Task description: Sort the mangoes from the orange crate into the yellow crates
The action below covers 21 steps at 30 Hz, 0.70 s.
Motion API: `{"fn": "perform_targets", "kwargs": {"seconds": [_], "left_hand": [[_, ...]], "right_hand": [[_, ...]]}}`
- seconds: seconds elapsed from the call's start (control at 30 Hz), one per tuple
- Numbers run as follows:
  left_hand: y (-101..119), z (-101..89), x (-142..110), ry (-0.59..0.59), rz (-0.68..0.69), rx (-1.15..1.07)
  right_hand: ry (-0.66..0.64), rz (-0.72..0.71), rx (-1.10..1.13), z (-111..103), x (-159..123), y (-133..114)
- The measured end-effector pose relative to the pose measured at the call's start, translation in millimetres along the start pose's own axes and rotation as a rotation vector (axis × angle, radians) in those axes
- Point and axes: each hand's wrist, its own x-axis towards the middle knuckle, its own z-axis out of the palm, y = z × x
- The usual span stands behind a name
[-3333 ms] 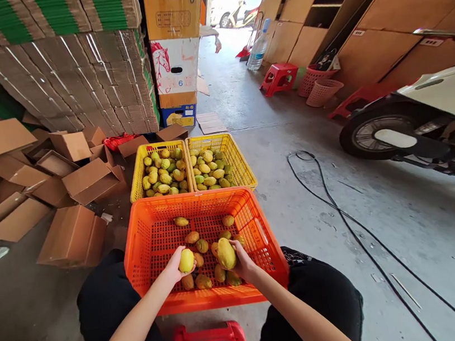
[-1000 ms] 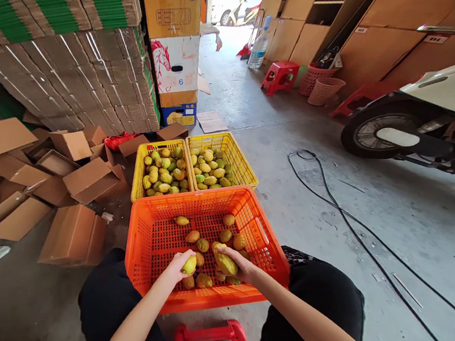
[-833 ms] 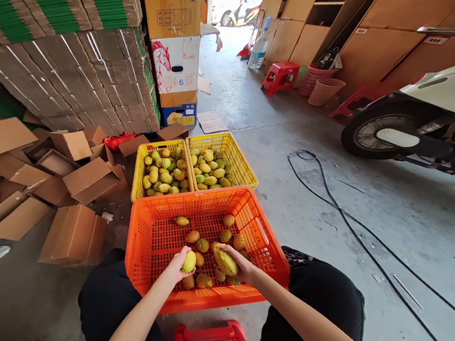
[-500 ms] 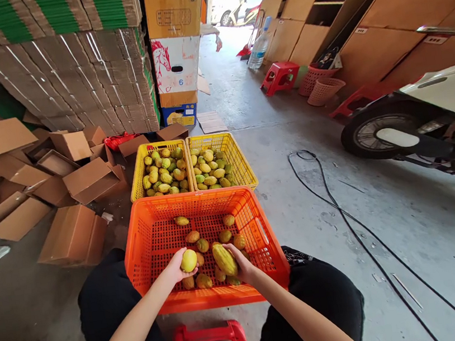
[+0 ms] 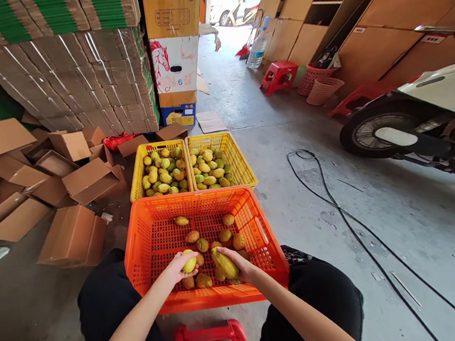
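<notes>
head view: aimed down at the orange crate (image 5: 215, 298), set between both legs (image 5: 107, 311).
left hand (image 5: 178, 267): curled round a small yellow fruit (image 5: 189, 263), held over the crate's near half.
right hand (image 5: 240, 263): gripping a longer fruit (image 5: 227, 263) from the right, tilted; contact with fruit beneath, cannot tell.
slip risk: judged greater at the longer fruit, owing to a one-sided grip.
loose fruit (image 5: 203, 280): scattered on the crate floor, mostly near and right; likely to bruise under a dropped piece.
crate risk: possible jolt from a shifted knee, with rolling and knocking inside.
yellow crates (image 5: 243, 162): side by side just beyond the far rim, both holding fruit; bruising possible from a hard drop.
</notes>
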Motion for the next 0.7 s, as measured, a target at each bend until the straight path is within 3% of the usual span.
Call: {"fn": "perform_targets", "kwargs": {"seconds": [0.17, 0.3, 0.57, 0.7], "left_hand": [[-1, 2.4, 1, 0.039, 0.034, -0.003], [1, 4.5, -2, 0.115, -0.035, 0.002], [4, 7.4, -6, 0.0, -0.145, -0.065], [4, 5.4, -4, -0.006, -0.127, -0.075]], "right_hand": [[-0.017, 0.066, -0.027, 2, 0, 1], [0.035, 0.038, 0.037, 5, -3, -2], [0.112, 0.076, 0.116, 2, 3, -3], [0.16, 0.066, 0.144, 2, 7, -1]]}}
